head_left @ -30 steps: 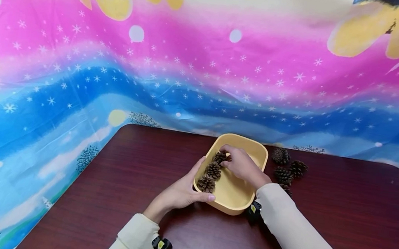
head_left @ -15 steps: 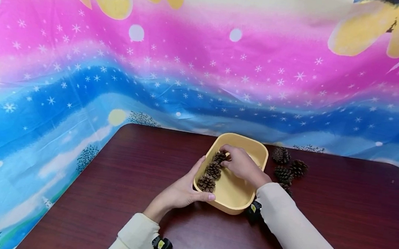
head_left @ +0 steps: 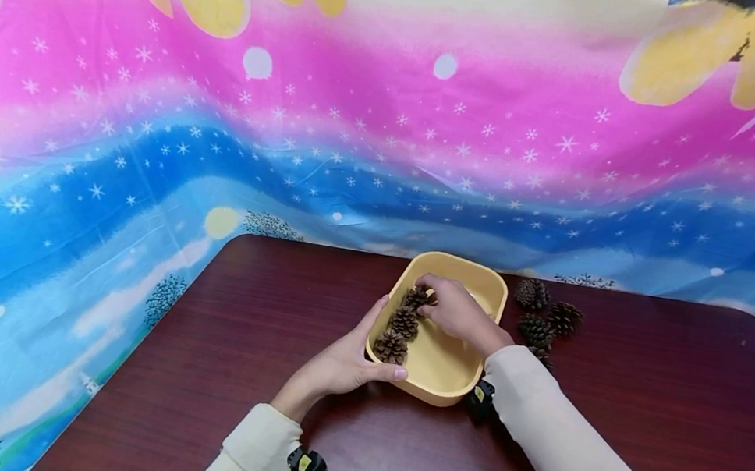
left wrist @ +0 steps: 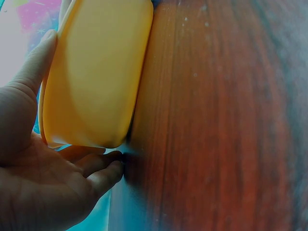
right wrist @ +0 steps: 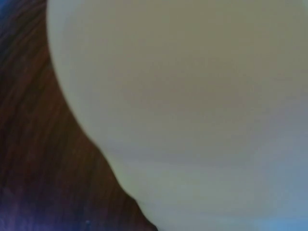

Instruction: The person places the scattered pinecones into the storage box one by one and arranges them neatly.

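Note:
A yellow rectangular box (head_left: pixel 433 388) sits at the table's far side, turned slightly. My left hand (head_left: pixel 337 360) grips its near left corner, thumb over the rim and fingers along the side. In the left wrist view that hand (left wrist: pixel 43 178) shows beside the box wall (left wrist: pixel 98 72). Inside the box, a row of pine cones lies along the left wall, among them a near one (head_left: pixel 391 346) and a middle one (head_left: pixel 404 322). My right hand (head_left: pixel 456 308) reaches in and pinches the far pine cone (head_left: pixel 415 297), partly hidden by its fingers. A blurred pale surface fills most of the right wrist view.
Several loose pine cones (head_left: pixel 535 330) lie in a cluster right of the box, the nearest partly covered by the right sleeve (head_left: pixel 528 388). The dark red wooden table (head_left: pixel 255 307) ends at a snowflake-patterned cloth (head_left: pixel 362 131) behind. Each wrist carries a small black camera (head_left: pixel 307 466).

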A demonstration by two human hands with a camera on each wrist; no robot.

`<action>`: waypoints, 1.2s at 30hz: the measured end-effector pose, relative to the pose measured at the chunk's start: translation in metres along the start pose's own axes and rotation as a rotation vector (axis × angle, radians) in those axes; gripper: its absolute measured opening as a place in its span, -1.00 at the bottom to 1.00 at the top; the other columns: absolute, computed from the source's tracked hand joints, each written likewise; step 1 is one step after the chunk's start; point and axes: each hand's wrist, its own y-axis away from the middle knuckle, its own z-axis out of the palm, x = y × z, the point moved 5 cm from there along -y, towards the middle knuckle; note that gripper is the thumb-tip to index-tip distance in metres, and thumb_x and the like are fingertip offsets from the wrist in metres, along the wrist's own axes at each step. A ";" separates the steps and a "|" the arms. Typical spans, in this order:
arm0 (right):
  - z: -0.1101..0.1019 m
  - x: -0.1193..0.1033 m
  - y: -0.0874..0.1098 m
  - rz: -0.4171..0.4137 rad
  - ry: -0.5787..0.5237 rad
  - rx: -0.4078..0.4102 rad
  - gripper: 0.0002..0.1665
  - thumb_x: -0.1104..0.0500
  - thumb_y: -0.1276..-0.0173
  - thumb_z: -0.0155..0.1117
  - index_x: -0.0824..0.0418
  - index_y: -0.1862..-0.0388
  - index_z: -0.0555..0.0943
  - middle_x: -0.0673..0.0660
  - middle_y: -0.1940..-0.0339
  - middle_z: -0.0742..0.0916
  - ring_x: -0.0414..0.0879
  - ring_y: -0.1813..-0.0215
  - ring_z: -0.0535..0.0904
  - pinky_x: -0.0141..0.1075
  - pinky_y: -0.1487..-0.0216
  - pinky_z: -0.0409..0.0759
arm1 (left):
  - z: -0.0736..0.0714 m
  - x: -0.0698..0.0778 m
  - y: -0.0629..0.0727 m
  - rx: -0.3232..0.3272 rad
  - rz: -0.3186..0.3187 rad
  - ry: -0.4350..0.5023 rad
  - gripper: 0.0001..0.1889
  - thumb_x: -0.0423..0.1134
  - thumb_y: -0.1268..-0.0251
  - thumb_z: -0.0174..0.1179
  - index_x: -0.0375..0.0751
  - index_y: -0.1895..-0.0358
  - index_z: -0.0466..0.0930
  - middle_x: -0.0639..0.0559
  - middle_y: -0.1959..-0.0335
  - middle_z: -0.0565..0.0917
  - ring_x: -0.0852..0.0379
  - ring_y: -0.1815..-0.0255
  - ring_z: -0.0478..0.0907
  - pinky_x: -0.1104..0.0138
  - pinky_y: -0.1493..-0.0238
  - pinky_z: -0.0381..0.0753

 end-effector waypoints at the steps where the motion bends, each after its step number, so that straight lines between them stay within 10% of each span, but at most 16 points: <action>1: 0.000 0.000 0.000 -0.001 0.000 0.001 -0.48 0.40 -0.38 0.37 0.36 -0.32 0.57 0.37 -0.22 0.73 0.14 0.00 0.76 -0.04 -0.08 0.74 | 0.000 0.000 0.000 0.000 -0.002 -0.001 0.26 0.03 -0.20 0.55 0.27 -0.74 -0.29 -0.03 -0.74 0.07 -0.07 -0.67 0.12 -0.09 -0.68 0.08; 36: 0.000 0.000 0.000 -0.008 -0.008 0.000 -0.47 0.38 -0.40 0.36 0.35 -0.34 0.56 0.36 -0.26 0.71 0.19 -0.10 0.74 0.01 -0.17 0.72 | 0.000 0.001 0.001 -0.006 -0.012 0.001 0.27 0.04 -0.19 0.55 0.28 -0.74 -0.30 -0.06 -0.74 0.06 -0.07 -0.67 0.13 -0.08 -0.68 0.08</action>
